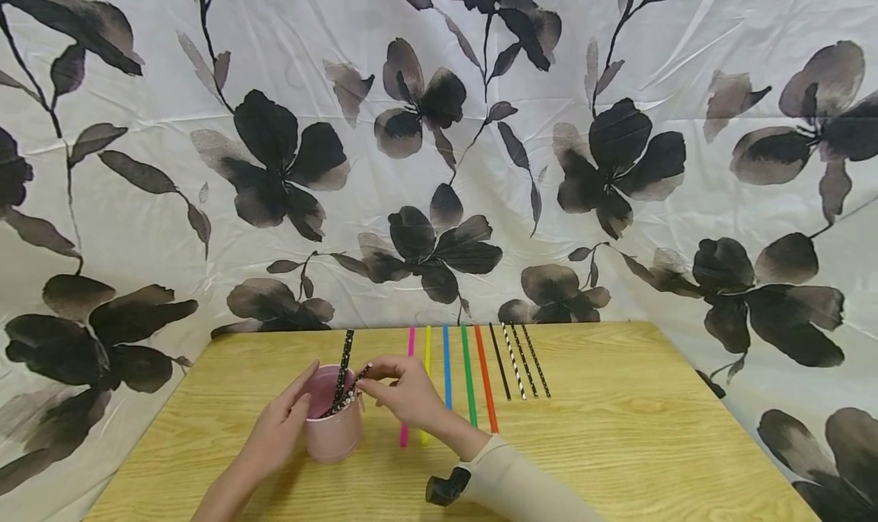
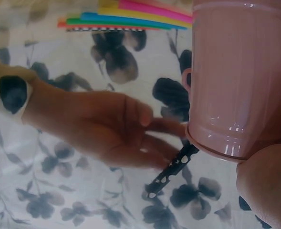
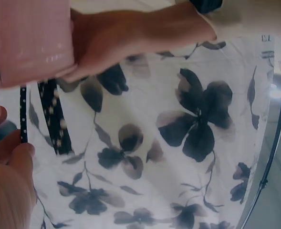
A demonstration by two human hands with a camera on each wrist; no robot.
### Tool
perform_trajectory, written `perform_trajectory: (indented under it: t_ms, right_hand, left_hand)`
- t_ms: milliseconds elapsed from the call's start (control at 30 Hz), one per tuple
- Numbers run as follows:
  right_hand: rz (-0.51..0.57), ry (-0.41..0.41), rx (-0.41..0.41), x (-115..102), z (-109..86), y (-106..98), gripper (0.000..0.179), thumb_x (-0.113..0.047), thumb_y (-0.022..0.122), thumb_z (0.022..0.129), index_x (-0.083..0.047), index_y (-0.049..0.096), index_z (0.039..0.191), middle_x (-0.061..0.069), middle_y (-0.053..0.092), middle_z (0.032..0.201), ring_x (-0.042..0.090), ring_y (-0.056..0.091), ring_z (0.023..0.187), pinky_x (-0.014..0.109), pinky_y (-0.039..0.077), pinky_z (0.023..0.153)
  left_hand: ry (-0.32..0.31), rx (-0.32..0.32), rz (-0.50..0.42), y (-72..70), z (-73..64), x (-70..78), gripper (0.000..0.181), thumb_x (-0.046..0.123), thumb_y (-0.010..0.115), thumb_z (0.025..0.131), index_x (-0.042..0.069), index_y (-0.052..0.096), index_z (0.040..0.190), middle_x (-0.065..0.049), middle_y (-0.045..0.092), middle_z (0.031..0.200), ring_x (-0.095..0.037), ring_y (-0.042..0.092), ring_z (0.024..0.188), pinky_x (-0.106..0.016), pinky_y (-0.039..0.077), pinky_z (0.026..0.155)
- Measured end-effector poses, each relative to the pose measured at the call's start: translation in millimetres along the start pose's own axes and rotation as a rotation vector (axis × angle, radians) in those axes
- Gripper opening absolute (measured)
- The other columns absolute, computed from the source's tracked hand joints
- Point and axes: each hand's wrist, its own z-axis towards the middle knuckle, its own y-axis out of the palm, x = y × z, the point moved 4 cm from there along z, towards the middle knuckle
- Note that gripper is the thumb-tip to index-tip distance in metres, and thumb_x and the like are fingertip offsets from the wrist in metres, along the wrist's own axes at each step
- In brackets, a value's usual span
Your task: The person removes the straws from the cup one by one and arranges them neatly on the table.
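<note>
A pink cup (image 1: 334,440) with a small side handle (image 2: 187,80) stands at the left of the table, its mouth tipped a little towards the camera. My left hand (image 1: 276,424) holds it by the left side, fingers along the rim. Between thumb and fingers, my right hand (image 1: 405,391) pinches a thin black polka-dot straw (image 3: 23,112) at the cup's right rim, its lower part inside the cup. Black straws with white spots (image 1: 344,366) rise out of the cup, leaning on its far rim; the right wrist view shows these spotted straws (image 3: 57,119) beside the pinched one.
Right of the cup lie a pink straw (image 1: 404,436), a yellow straw (image 1: 428,347), a blue straw (image 1: 447,366), a green straw (image 1: 469,377) and a red straw (image 1: 485,377). Beyond them are a black straw (image 1: 500,362), a striped straw (image 1: 514,362) and dotted straws (image 1: 536,360). A floral cloth (image 1: 439,164) hangs behind.
</note>
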Motion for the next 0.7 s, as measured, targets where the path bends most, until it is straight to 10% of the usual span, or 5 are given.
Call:
perform_trajectory:
  t_ms: [367, 700]
  right_hand:
    - [0.145, -0.274, 0.254, -64.7, 14.2, -52.7, 0.017, 0.012, 0.053, 0.081, 0.012, 0.057, 0.098, 0.030, 0.056, 0.082, 0.039, 0.056, 0.069, 0.046, 0.047, 0.043]
    - [-0.115, -0.362, 0.381, -98.6, 11.1, -114.6, 0.029, 0.010, 0.058, 0.078, 0.006, 0.057, 0.107, 0.016, 0.059, 0.082, 0.026, 0.053, 0.052, 0.030, 0.045, 0.040]
  left_hand:
    - [-0.004, -0.006, -0.007, -0.3, 1.8, -0.3, 0.044, 0.017, 0.034, 0.096, 0.026, 0.028, 0.138, -0.005, 0.036, 0.136, -0.026, 0.034, 0.122, -0.044, 0.031, 0.096]
    - [0.001, -0.012, -0.010, -0.3, 0.8, 2.6, 0.044, 0.015, 0.035, 0.096, 0.028, 0.028, 0.138, -0.006, 0.035, 0.136, -0.027, 0.034, 0.122, -0.044, 0.031, 0.095]
